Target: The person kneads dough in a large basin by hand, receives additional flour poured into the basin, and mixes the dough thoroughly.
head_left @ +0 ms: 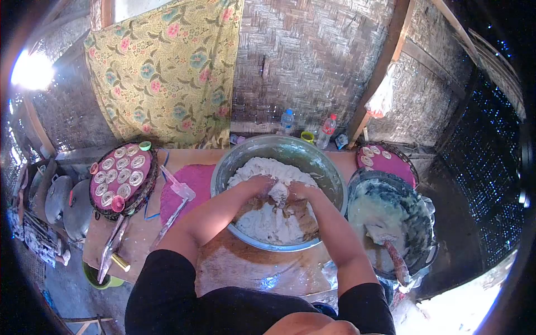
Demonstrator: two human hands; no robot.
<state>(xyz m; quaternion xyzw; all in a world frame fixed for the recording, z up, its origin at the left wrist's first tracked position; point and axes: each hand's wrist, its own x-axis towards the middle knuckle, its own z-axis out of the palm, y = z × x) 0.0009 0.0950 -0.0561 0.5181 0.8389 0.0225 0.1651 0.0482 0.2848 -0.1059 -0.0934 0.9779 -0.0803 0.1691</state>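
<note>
A wide metal basin (pixel 245 237) stands in front of me, with loose white flour (pixel 271 223) heaped against its far side and spread over its near part. Both arms reach into it. My left hand (pixel 260 187) and my right hand (pixel 298 191) meet near the middle, closed from either side around a pale clump of flour (pixel 278 193). Flour coats the fingers, and some are buried or hidden behind the clump. Brown basin floor shows between the flour patches.
Right of the basin, a dark pot (pixel 413 220) holds pale batter and a wooden-handled paddle (pixel 395 259). On the left lie a round tray (pixel 139 181) of coiled pieces, a pink sheet (pixel 173 195) and a clear plastic tool (pixel 181 190). Bottles (pixel 327 131) stand behind.
</note>
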